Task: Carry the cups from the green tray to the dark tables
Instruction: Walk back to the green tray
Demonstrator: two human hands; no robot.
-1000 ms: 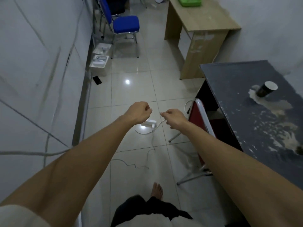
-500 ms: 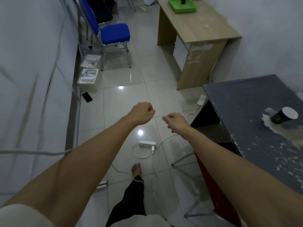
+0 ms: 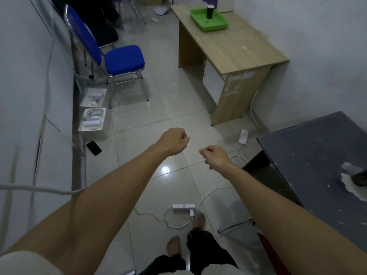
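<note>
A green tray (image 3: 215, 24) lies on the far end of a light wooden desk (image 3: 238, 50), with one dark cup (image 3: 210, 11) standing upright in it. At the right edge, a dark table (image 3: 309, 155) carries another dark cup (image 3: 360, 178), mostly cut off by the frame. My left hand (image 3: 175, 143) and my right hand (image 3: 213, 156) are stretched out over the floor with fingers curled, holding nothing. Both are far from the tray and the cups.
A blue chair (image 3: 121, 60) stands at the left wall, beside open white boxes (image 3: 93, 116) and a black phone (image 3: 94, 148) on the floor. A white power strip (image 3: 183, 207) and cables lie by my bare feet. A red chair (image 3: 266, 245) sits under the dark table.
The view has moved forward and tilted up: the desk with the green tray and its cup came fully into view, and the dark table slid to the right edge. Both hands stay curled and empty.
</note>
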